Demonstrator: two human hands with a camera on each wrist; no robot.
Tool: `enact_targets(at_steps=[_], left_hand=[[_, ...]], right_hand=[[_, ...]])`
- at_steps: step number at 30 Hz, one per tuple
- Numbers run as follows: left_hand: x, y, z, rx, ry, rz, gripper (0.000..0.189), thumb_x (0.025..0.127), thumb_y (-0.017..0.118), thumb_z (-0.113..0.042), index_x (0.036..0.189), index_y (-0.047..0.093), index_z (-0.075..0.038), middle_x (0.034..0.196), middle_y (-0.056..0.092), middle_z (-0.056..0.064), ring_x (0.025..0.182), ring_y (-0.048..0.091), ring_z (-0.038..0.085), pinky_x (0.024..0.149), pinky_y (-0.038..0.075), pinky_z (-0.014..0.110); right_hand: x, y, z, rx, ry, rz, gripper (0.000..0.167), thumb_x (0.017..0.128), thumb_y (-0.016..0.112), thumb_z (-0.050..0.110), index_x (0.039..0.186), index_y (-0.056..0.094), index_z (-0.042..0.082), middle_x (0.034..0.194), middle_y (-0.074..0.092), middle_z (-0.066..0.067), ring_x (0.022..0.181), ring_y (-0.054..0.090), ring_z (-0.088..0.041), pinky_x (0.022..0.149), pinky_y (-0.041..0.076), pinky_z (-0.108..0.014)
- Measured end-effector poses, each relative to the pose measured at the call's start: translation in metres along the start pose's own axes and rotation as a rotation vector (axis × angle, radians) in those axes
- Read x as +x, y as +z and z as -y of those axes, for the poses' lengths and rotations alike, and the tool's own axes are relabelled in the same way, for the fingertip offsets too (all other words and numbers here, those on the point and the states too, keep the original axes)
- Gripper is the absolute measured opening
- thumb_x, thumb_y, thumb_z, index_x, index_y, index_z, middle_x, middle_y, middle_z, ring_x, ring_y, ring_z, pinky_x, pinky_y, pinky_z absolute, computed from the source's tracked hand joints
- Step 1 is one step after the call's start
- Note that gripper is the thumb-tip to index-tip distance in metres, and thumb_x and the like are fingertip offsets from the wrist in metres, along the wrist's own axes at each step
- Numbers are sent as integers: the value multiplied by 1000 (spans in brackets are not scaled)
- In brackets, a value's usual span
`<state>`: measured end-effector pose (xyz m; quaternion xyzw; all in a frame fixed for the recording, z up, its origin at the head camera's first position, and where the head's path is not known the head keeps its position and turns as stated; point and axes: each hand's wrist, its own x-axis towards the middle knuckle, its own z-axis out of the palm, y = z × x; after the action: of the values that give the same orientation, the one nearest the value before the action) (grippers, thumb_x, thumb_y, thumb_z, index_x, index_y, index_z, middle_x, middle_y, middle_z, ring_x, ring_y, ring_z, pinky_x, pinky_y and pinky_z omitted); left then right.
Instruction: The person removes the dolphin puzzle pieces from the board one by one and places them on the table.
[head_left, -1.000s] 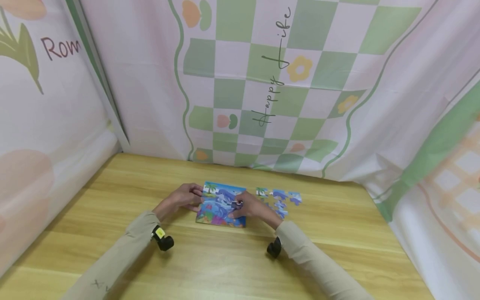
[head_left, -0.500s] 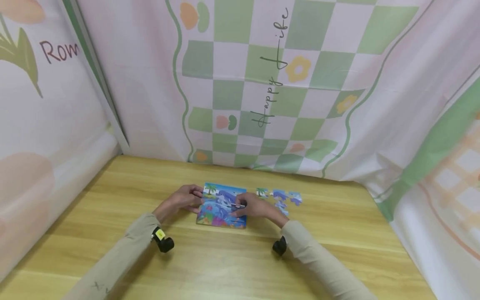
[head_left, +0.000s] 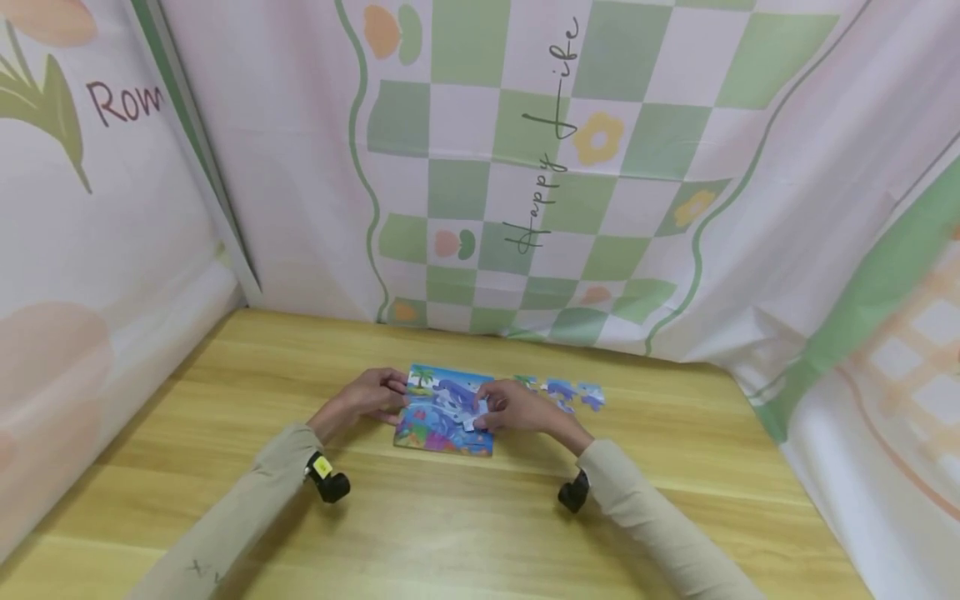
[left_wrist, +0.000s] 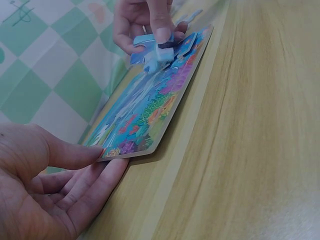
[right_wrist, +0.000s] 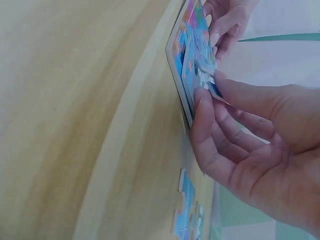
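Observation:
A puzzle board [head_left: 431, 435] with a printed sea scene and dolphins lies on the wooden table, near the middle of the head view. My left hand [head_left: 372, 394] pinches its left edge; the left wrist view shows the thumb on top and fingers under the corner. Over the board's right part, my right hand [head_left: 522, 407] holds a blue-and-white jigsaw piece [left_wrist: 159, 57] between thumb and fingers, tilted. A piece [left_wrist: 187, 46] beneath it sits raised at the board's right end. The fingers partly hide that end in the head view.
Several loose jigsaw pieces [head_left: 591, 395] lie on the table [head_left: 420, 533] to the right of the board, some hidden behind the right hand. A checked curtain [head_left: 517, 192] hangs along the table's back edge, with more cloth at both sides.
My right hand has shifted slightly right, and the jigsaw piece in it has turned so that a paler face shows. My left hand stays at the board's left edge.

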<state>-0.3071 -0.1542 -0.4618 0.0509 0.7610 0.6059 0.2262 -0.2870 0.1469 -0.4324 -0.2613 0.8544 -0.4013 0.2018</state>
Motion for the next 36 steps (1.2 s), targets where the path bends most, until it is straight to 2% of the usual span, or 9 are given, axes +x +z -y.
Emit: enact_targets(at_steps=[3,7,11,14,18,22,28,32,36], left_hand=[[0,1,0,-3,-2,0,52,98,64,4,146,44,11,120,54,16,101,65,22,80,70,32],[-1,1,-1,-7,-1,-1,52,97,64,5,145,45,11,118,54,15,101,64,22,80,70,33],[-1,1,-1,-9,-5,-1,53,97,65,4,145,44,11,119,54,15,101,63,22,80,70,33],[-1,2,-1,-9,-7,-4,53,97,65,5,145,44,11,119,54,15,101,64,23,81,70,33],[0,2,-1,-6,-6,-6,53,96,65,5,145,44,11,119,54,15,101,64,23,81,70,33],[-1,1,-1,-2,-5,-8,52,97,65,4,145,45,11,119,55,16,99,64,22,79,70,33],[-1,0,1,-8,8,3,51,98,65,4,144,45,11,118,55,16,97,65,21,79,70,33],[-1,0,0,-9,12,1,50,98,64,4,144,46,12,118,55,16,98,65,22,80,70,33],[-2,0,0,-4,10,1,51,98,64,4,144,45,12,118,55,16,99,64,22,80,70,34]], right_hand=[[-3,0,-1,72,28,-59,26,98,72,5,119,62,-5,90,69,-12,72,68,-19,64,66,-31],[-7,0,-5,165,42,-162,31,96,72,1,123,59,-7,99,70,-22,75,72,-27,68,70,-41],[-13,0,-8,254,93,-238,37,95,70,-3,130,57,-5,100,69,-23,76,72,-25,71,71,-41],[-19,-3,-11,278,127,-275,38,95,69,-5,131,56,-5,100,69,-21,75,71,-22,71,70,-38],[-27,-9,-18,276,118,-307,36,97,68,-3,129,54,-8,98,71,-23,74,70,-21,68,69,-35],[-38,-18,-23,230,85,-332,39,98,68,-1,133,51,-9,98,71,-26,77,73,-28,67,68,-36],[-55,-28,-27,169,41,-343,37,98,68,-1,130,51,-10,92,63,-20,82,72,-34,72,70,-40],[-66,-35,-35,160,22,-336,35,97,67,-3,128,53,-12,92,64,-23,78,70,-27,67,68,-33],[-78,-43,-44,190,52,-346,37,97,66,-3,130,52,-14,94,67,-24,73,67,-19,62,65,-26]])
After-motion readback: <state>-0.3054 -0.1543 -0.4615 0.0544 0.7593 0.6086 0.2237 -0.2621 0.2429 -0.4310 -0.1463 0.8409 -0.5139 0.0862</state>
